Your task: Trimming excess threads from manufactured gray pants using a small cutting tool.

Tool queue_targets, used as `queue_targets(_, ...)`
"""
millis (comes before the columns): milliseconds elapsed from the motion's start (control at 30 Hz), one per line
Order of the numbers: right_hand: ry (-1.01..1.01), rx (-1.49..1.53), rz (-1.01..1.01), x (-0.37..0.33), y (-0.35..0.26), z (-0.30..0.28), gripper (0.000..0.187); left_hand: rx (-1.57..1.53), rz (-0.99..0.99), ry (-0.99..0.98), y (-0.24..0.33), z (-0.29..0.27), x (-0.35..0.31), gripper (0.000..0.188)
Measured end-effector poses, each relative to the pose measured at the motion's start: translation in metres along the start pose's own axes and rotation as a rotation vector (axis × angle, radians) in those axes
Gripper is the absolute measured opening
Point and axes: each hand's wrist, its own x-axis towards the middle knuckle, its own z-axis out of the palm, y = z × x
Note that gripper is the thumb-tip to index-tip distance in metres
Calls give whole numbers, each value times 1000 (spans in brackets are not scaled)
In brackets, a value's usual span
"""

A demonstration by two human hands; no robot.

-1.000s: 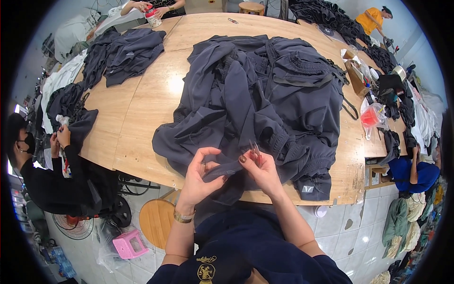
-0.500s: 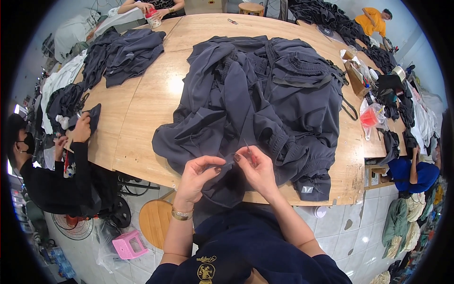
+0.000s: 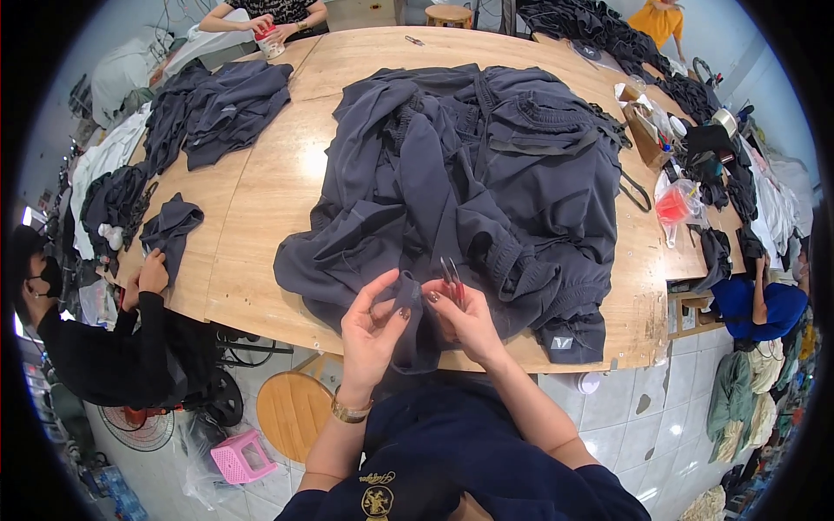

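A heap of dark grey garments (image 3: 556, 204) with gathered elastic bands covers the middle of the wooden table (image 3: 252, 217). At its near edge, my left hand (image 3: 372, 330) is closed on a raised fold of dark grey fabric (image 3: 408, 317), pinched between thumb and fingers. Close beside it, my right hand (image 3: 473, 328) grips small red-handled thread snips (image 3: 453, 278), their metal blades pointing up and away from me. The right fingertips are at the same fold; whether they also hold cloth is partly hidden.
More dark garments (image 3: 230, 104) lie at the far left. A co-worker in black (image 3: 113, 347) handles a dark piece (image 3: 174, 227) there. Another person holds a red-and-white container (image 3: 268, 43) across the table. A cardboard box (image 3: 643, 135) and red-filled plastic bag (image 3: 673, 207) stand right. A round stool (image 3: 291, 417) is below left.
My left hand has brought up a fold of fabric between my hands. The snips' blades have turned more upright. At left, the co-worker's hands have lowered and the dark piece lies on the table.
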Motion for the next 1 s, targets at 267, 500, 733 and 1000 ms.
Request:
queue_targets(267,54,-181,-273,3,11,-2,16,50,22,23,-1,6,-4,52)
queue_targets(500,71,-158,-205,5,7,-6,27,67,-13,-19,1,1,-10,59)
queue_targets(733,-24,-1123,-504,17,32,-28,32,604,99,178,12,-27,-29,44)
queue_targets(1000,15,-853,-420,12,6,-18,27,831,-109,-34,44,-67,-33,20)
